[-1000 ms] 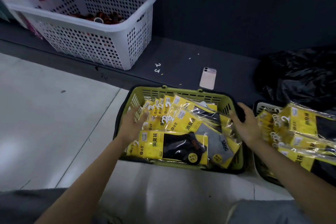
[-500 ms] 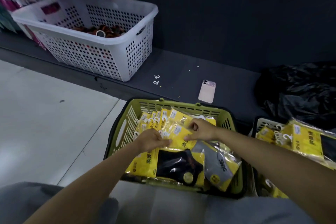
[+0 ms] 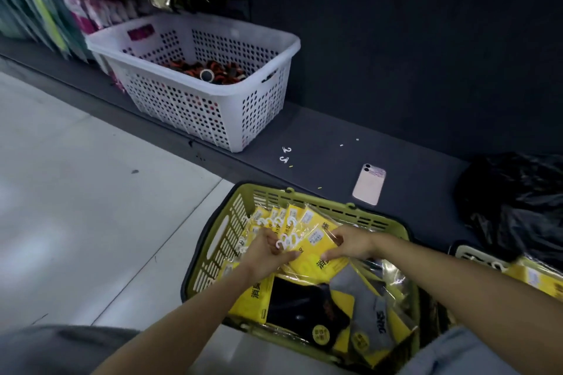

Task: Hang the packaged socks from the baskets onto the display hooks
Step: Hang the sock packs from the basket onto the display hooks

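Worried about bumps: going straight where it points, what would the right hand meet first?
The right hand points left: first the sock packs it pinches, then probably the left hand gripping the same bundle; depth unclear.

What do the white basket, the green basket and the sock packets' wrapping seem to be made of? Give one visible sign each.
White basket: probably moulded plastic, matt, with walls perforated in regular holes.
Green basket: likely plastic too, with slotted walls and a moulded handle opening.
Sock packets: clear glossy film, seemingly plastic; it glints and creases.

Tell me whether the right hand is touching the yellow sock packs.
Touching. The head view shows the right hand pinching the fanned yellow sock packs over the green basket, fingers curled on their edge.
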A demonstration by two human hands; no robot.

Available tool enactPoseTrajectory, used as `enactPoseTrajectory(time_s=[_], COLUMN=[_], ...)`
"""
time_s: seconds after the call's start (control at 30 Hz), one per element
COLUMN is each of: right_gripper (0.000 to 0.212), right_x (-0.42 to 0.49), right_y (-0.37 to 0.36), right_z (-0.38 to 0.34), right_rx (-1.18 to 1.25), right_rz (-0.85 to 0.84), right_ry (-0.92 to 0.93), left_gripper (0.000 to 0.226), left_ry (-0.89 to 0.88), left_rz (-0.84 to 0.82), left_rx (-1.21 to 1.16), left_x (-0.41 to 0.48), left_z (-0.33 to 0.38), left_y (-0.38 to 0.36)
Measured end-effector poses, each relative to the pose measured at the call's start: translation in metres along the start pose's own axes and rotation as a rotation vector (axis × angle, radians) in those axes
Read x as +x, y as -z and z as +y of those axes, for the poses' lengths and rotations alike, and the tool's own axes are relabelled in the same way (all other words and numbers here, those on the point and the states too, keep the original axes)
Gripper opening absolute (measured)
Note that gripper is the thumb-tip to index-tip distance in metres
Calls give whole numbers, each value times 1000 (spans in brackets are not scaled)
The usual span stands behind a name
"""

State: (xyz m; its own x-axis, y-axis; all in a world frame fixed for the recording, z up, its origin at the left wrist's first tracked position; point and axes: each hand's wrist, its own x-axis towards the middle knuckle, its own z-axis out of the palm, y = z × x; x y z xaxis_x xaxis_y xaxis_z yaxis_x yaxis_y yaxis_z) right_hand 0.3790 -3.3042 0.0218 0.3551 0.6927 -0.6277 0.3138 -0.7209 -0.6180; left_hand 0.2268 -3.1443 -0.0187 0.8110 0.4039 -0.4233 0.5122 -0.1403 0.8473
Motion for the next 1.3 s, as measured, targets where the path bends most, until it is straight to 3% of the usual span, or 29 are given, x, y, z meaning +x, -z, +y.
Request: enactPoseTrajectory(time_s=[0.03, 0.13, 0.23, 0.33, 0.4, 0.63, 0.73, 0.83, 1.1, 1.3], right_gripper=[13, 36, 30, 23, 21, 14, 20, 26, 18, 8], right_x=[-6, -25, -50, -85, -113, -191, -203, -200, -146, -102], right_y=[-2, -1, 10, 31, 45, 87, 101, 116, 146, 186], right_z=[-1, 0, -12, -39, -63, -134, -155, -177, -222, -246], right_rx=[41, 97, 200, 313, 372, 580, 649, 663, 813, 862], right_rz=[29, 179, 419, 682, 761, 799, 909, 1043, 922, 921], right_ry=[12, 40, 176, 341, 437, 675, 745, 758, 768, 723], left_gripper=[57, 82, 108, 112, 105, 69, 67, 74, 45, 43], left_ry=[-10, -18, 16, -21, -126, -461, -565, -594, -597, -571], left_rz=[20, 55, 8, -99, -128, -182, -131, -80, 110, 329], left_rx=[-50, -82, -160, -251, -329, -369, -379, -450, -419, -387], left_x=[-5, -18, -26, -32, -39, -80, -92, -93, -59, -5], left_z=[5, 22, 48, 91, 125, 236, 268, 286, 304, 308], left_y=[0, 3, 6, 10, 14, 51, 68, 81, 135, 202])
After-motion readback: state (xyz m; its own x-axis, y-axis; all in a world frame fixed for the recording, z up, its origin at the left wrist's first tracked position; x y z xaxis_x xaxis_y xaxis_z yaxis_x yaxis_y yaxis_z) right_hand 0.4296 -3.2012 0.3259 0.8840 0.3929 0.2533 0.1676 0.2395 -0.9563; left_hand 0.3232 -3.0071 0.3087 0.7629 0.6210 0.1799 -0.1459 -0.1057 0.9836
